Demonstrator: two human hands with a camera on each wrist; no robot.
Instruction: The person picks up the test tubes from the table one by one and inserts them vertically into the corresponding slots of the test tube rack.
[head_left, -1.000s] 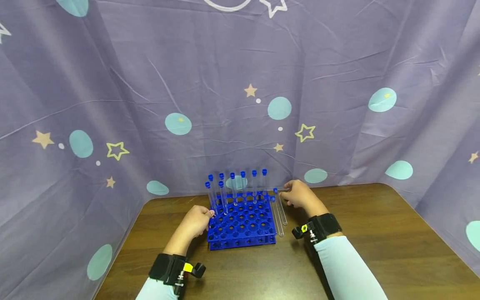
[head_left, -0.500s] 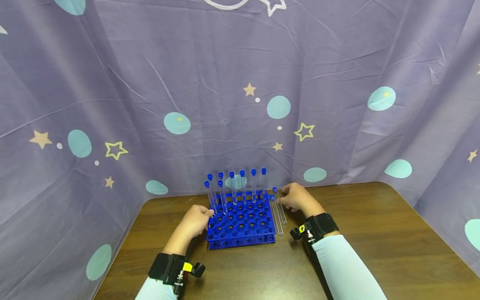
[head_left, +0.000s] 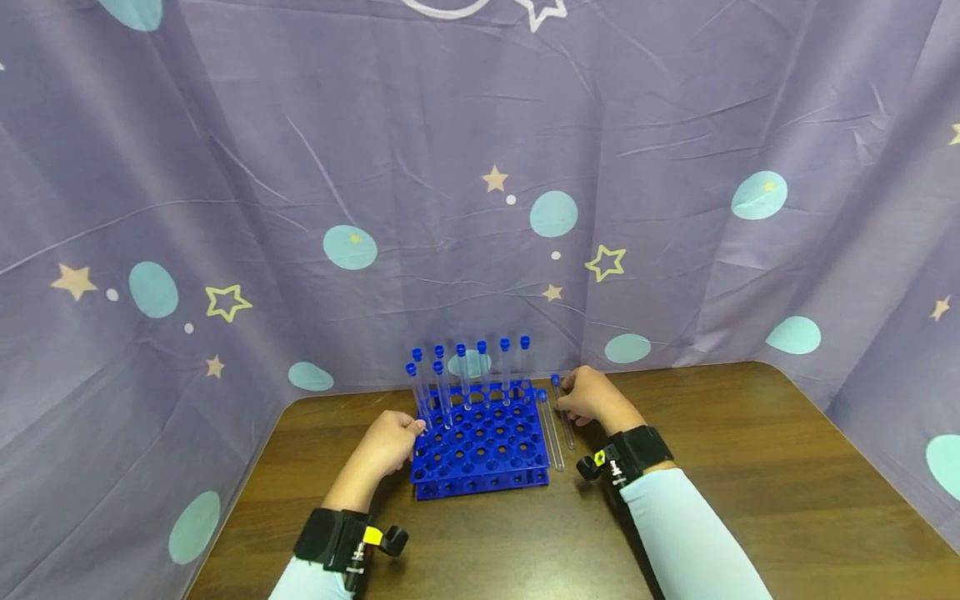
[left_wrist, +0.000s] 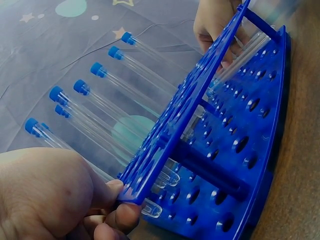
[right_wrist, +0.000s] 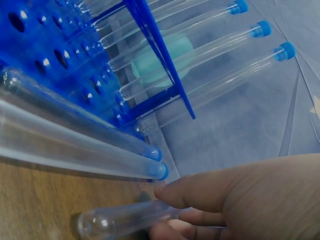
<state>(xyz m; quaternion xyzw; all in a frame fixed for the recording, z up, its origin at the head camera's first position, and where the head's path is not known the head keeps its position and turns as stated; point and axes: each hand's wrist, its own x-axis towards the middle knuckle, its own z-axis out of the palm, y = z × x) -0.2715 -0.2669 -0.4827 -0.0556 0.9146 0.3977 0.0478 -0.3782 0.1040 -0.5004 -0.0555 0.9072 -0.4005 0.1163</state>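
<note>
A blue test tube rack (head_left: 480,454) stands on the table, with several blue-capped test tubes (head_left: 506,371) upright at its back and left. My left hand (head_left: 392,442) grips the left edge of the rack's top plate between thumb and fingers, as the left wrist view (left_wrist: 131,192) confirms. To the right of the rack, my right hand (head_left: 592,396) pinches a clear test tube (right_wrist: 122,220). Its rounded end points toward me and lies low, close to the table; the fingers partly cover its upper part. Two more test tubes (right_wrist: 85,145) lie between it and the rack.
The wooden table (head_left: 487,550) reaches back to a purple curtain (head_left: 450,167) hung right behind the rack. Most rack holes at the front and right hold no tube. Each wrist wears a black strap (head_left: 637,450) with a small camera.
My right hand has come down and left onto the outermost lying tube and now pinches it. That tube has shifted slightly right, away from the others. My left hand keeps its hold.
</note>
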